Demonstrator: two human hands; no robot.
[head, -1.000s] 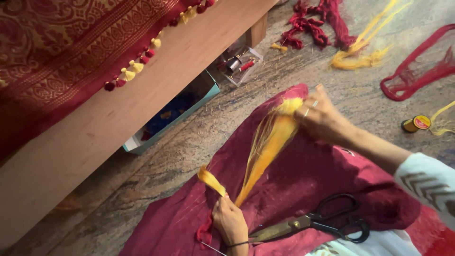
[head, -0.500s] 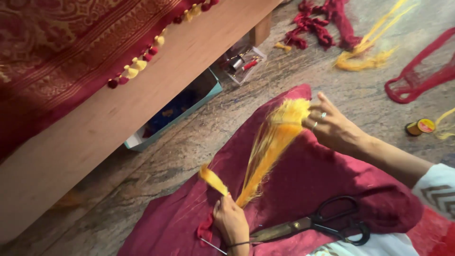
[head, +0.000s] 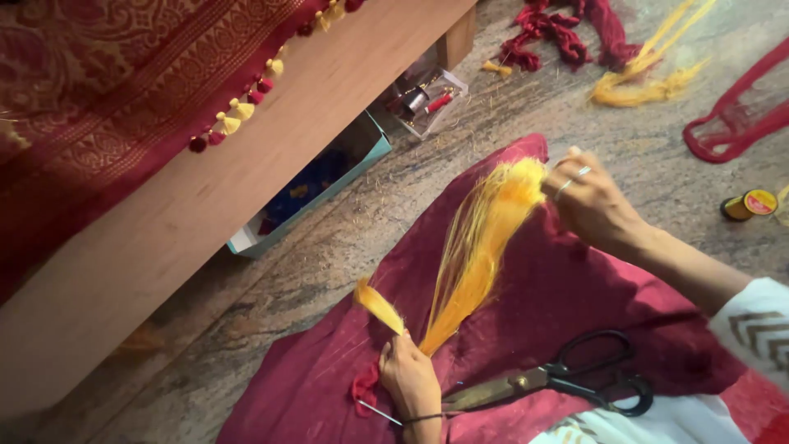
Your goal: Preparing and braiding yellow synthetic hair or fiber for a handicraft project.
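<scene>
A bundle of yellow silk threads (head: 481,247) stretches diagonally over a dark red cloth (head: 526,312) on the stone floor. My left hand (head: 408,380) pinches the bundle's lower end, with a short yellow tuft (head: 378,304) sticking up beside it and a bit of red thread under the palm. My right hand (head: 588,201), wearing a ring, grips the fanned upper end of the threads. Black-handled scissors (head: 567,380) lie on the cloth just right of my left hand.
A wooden bed edge (head: 246,189) with a red patterned fabric and small tassels (head: 238,111) runs along the left. Under it sit a teal box (head: 320,193) and a clear box (head: 427,103). Red threads (head: 559,33), yellow threads (head: 649,74), a red loop (head: 731,123) and a thread spool (head: 749,204) lie beyond.
My right hand has drawn the upper end of the yellow threads slightly rightward, spreading them. My left hand stays at the lower end.
</scene>
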